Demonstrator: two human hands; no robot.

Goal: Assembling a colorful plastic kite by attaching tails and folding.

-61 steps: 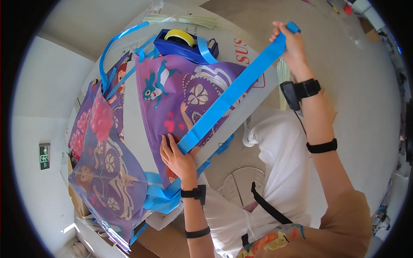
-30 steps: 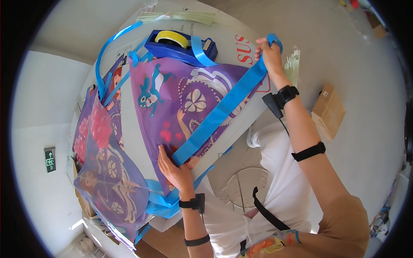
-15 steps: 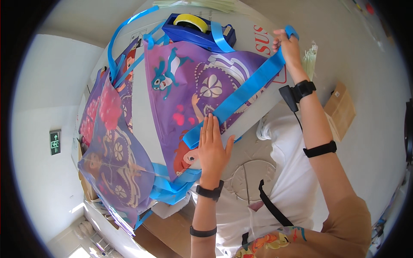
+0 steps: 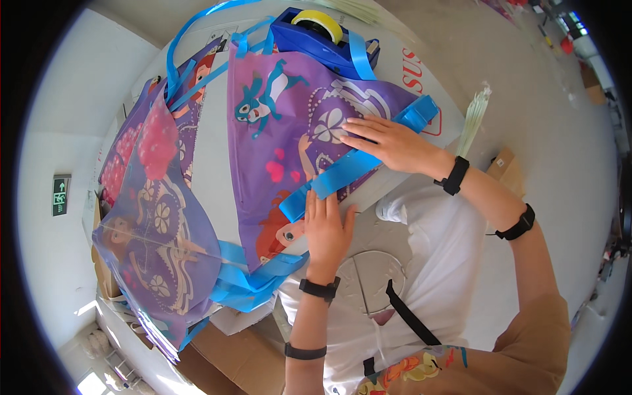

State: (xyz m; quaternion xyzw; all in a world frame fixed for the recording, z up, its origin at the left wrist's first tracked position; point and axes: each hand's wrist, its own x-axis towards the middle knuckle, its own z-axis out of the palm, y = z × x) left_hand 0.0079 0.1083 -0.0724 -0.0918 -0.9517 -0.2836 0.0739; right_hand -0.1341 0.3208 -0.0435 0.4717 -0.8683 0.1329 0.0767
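A: Where is the blue ribbon (image 4: 345,172)?

B: It lies on the slant across the purple triangular printed sheet (image 4: 280,135), near the side facing the person. Its lower-left end is doubled into a flat loop, and its upper-right end shows just beyond the right hand (image 4: 398,146).

A: How do the hands stand?

B: The left hand (image 4: 328,234) is flat, its fingers straight and close together, tips on the ribbon and thumb out to the side. The right hand lies palm down across the ribbon, fingers stretched and slightly apart, reaching onto the sheet. Its thumb is hidden, so I can't tell whether that pinches anything.

A: Why two places at once?

B: I'd judge that one hand bears on each half, so the slick strip stays flat and straight instead of springing up or sliding.

A: And the blue tape dispenser (image 4: 329,56)?

B: It stands at the sheet's far edge on the white worktop (image 4: 216,158), with another ribbon piece (image 4: 360,56) draped over it. Probably it's there to be within reach, leaving the printed face free.

A: What's on the left?

B: Another printed sheet (image 4: 161,227), with loose blue ribbons (image 4: 247,283) gathered between the two, perhaps so they're handy.
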